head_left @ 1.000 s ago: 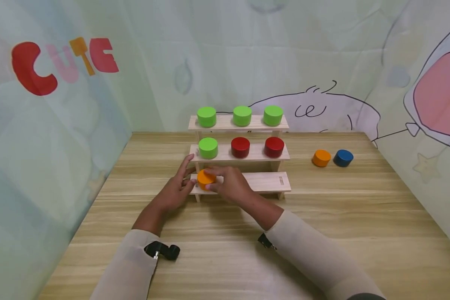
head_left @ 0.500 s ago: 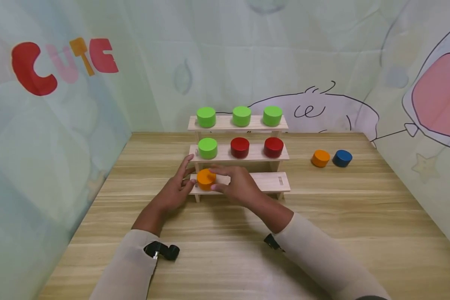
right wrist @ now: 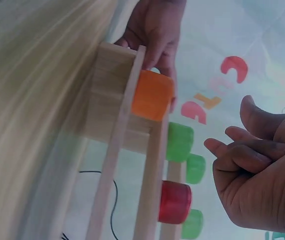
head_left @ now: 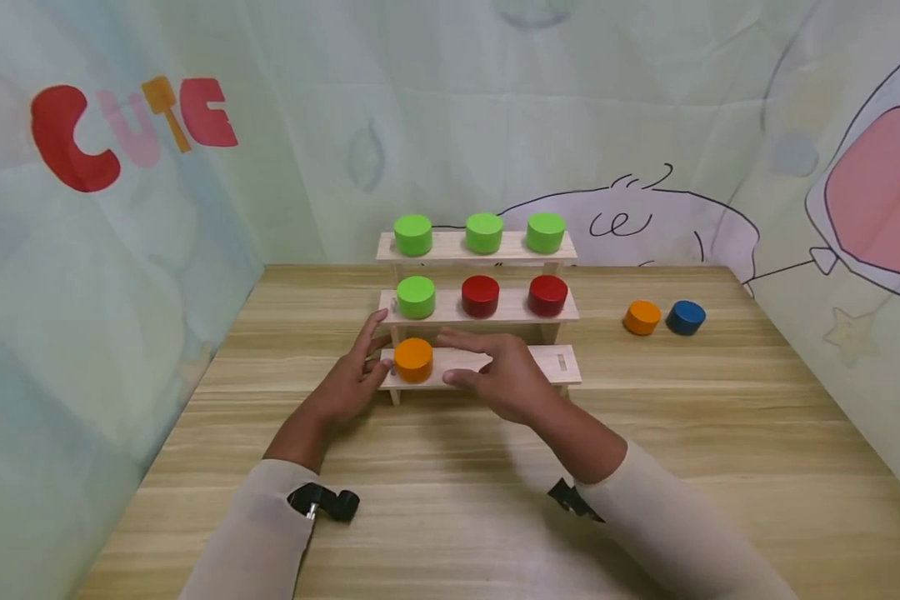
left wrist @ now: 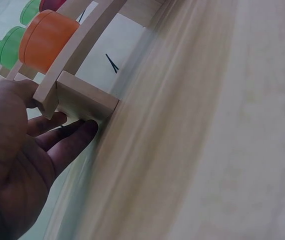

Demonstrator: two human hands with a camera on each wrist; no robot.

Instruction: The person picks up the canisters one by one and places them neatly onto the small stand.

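Note:
A three-tier wooden rack (head_left: 510, 362) stands on the table. An orange round block (head_left: 413, 359) sits at the left end of its lowest tier. My left hand (head_left: 350, 382) rests against the rack's left end, thumb at the lowest board and fingers extended alongside; the left wrist view shows fingertips by the side support (left wrist: 85, 95). Right of the orange block, my right hand (head_left: 504, 375) hovers over the lowest tier, thumb and forefinger apart, holding nothing. On the middle tier are a green block (head_left: 416, 297) and two red blocks, including the middle one (head_left: 480, 297).
Three green blocks, one in the middle (head_left: 483, 233), line the top tier. Right of the rack, a second orange block (head_left: 642, 317) and a blue block (head_left: 686, 317) lie on the wooden table (head_left: 450, 500). A printed curtain (head_left: 307, 125) hangs behind and at both sides.
My right hand has let go of the orange block and drawn back to the right, leaving it on the lowest tier. The left hand stays at the rack's left end.

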